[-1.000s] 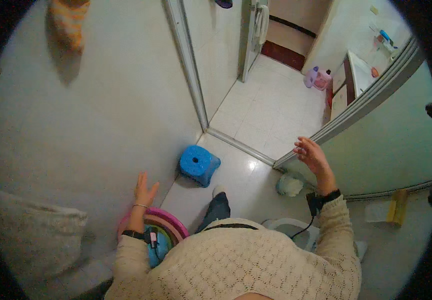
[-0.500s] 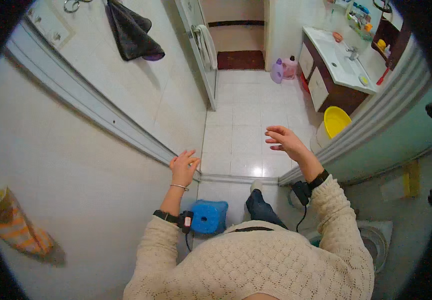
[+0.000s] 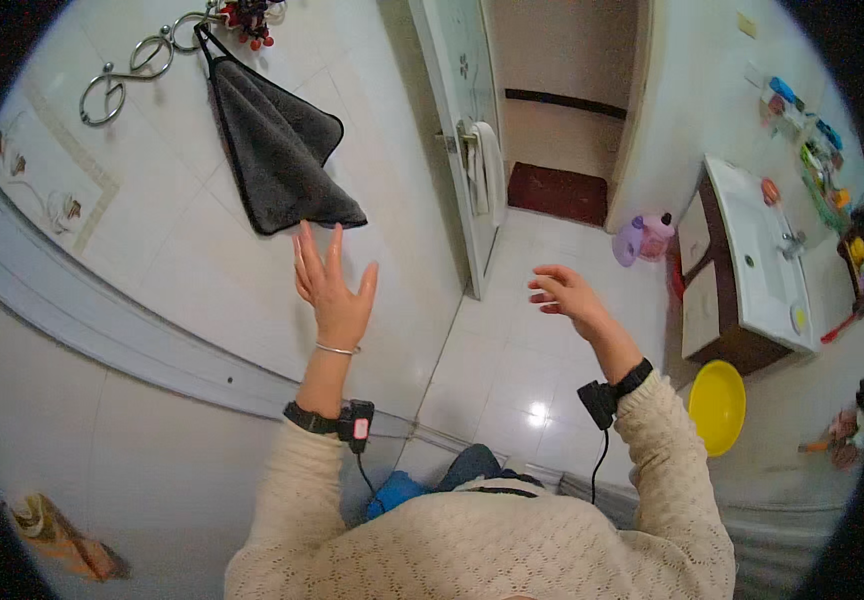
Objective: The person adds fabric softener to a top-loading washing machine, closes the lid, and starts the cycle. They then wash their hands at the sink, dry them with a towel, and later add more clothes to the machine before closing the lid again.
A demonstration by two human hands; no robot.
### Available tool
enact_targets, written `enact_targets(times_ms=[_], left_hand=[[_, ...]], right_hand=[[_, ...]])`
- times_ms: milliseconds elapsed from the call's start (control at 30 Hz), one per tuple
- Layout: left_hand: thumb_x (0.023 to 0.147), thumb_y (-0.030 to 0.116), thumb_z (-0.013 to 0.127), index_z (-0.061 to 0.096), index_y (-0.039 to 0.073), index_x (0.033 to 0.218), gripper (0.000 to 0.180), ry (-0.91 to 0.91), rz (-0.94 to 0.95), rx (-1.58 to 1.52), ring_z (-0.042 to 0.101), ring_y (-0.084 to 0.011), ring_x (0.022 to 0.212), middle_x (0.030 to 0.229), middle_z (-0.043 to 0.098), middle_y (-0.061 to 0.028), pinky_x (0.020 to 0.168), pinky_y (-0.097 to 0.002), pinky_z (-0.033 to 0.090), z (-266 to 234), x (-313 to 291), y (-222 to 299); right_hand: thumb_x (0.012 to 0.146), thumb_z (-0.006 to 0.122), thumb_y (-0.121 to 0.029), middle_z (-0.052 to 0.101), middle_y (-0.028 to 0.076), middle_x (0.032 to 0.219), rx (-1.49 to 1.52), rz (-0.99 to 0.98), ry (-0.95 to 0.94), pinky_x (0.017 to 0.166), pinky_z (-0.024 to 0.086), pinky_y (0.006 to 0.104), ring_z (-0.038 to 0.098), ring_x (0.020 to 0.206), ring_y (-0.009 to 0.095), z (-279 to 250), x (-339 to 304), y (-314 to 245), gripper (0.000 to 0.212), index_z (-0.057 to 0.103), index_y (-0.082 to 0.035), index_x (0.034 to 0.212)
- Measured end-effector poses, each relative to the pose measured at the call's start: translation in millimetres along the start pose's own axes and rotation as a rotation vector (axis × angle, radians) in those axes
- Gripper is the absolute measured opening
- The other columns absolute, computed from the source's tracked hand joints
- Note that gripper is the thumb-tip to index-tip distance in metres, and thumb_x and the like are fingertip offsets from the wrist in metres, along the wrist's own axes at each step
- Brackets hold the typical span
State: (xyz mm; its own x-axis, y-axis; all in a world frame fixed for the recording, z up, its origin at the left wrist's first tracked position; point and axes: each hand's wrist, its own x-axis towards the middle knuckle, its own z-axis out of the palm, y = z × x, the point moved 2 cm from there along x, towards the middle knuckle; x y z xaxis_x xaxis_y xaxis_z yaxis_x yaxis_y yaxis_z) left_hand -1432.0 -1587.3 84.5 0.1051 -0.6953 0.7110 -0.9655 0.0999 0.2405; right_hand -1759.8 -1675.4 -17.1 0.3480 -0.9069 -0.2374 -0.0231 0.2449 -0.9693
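Note:
My left hand [image 3: 336, 290] is raised on the left with its fingers spread, holding nothing. Its fingertips overlap the lower edge of a dark grey cloth towel [image 3: 277, 150], which hangs by a corner loop from a curled metal wall hook [image 3: 192, 32]. Whether they touch the towel I cannot tell. My right hand [image 3: 572, 300] hovers above the tiled floor, fingers loosely bent and apart, with nothing in it. Both wrists carry black straps with a small box and cable, and a thin bracelet [image 3: 338, 349] circles the left one.
An open door [image 3: 467, 150] with a white towel [image 3: 485, 165] stands ahead, beside a dark red mat [image 3: 558, 196]. To the right are purple and pink bottles [image 3: 642, 240], a washbasin cabinet [image 3: 727, 300] and a yellow basin [image 3: 717, 408]. A blue stool [image 3: 394, 493] is partly hidden below me.
My view has moved forward and turned left, past the door track. My left hand has risen toward the grey towel and its fingers have spread. The right hand stays raised and empty.

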Motion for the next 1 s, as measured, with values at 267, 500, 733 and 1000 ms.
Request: enact_targets(times_ms=[267, 500, 733, 1000], left_hand=[[0.081, 0.015, 0.068, 0.037, 0.005, 0.139, 0.067, 0.195, 0.223, -0.26, 0.019, -0.0392, 0.139, 0.152, 0.014, -0.0239, 0.111, -0.0476, 0.017, 5.2, 90.9, 34.5], [0.087, 0.015, 0.059, 0.035, -0.001, 0.139, 0.059, 0.2, 0.257, -0.334, 0.018, -0.0393, 0.139, 0.151, 0.015, -0.0263, 0.111, -0.0474, 0.016, 19.6, 139.8, 30.0], [0.093, 0.01, 0.052, 0.042, 0.004, 0.134, 0.043, 0.568, -0.071, -0.308, 0.042, -0.0233, 0.123, 0.139, 0.039, -0.0118, 0.099, -0.0341, 0.036, -3.6, 183.9, -30.9], [0.093, 0.026, 0.048, 0.047, 0.003, 0.127, 0.041, 0.715, 0.058, -0.533, 0.048, -0.0257, 0.116, 0.126, 0.049, -0.0132, 0.102, -0.0376, 0.036, 34.8, 208.2, -8.6]], right_hand=[[0.085, 0.068, -0.033, 0.052, 0.019, 0.128, -0.313, -0.571, -0.231, 0.089, 0.049, 0.0372, 0.057, 0.111, 0.029, 111.8, 131.2, -114.5, 0.068, 0.038, -0.004, 0.138], [0.082, 0.07, -0.032, 0.06, 0.011, 0.113, -0.08, -0.636, -0.432, 0.083, 0.047, 0.0317, 0.058, 0.099, 0.019, 200.4, 212.9, -205.4, 0.057, 0.051, -0.004, 0.128], [0.087, 0.065, -0.026, 0.042, 0.01, 0.137, 0.207, -0.717, -1.001, 0.095, 0.038, 0.03, 0.047, 0.113, 0.016, 175.6, 211.5, -233.3, 0.025, 0.066, -0.006, 0.102], [0.077, 0.075, -0.013, 0.033, 0.013, 0.143, 0.182, -1.169, -0.844, 0.109, 0.025, 0.0361, 0.031, 0.132, 0.023, 224.4, 168.2, -232.1, 0.072, 0.039, -0.012, 0.139]])
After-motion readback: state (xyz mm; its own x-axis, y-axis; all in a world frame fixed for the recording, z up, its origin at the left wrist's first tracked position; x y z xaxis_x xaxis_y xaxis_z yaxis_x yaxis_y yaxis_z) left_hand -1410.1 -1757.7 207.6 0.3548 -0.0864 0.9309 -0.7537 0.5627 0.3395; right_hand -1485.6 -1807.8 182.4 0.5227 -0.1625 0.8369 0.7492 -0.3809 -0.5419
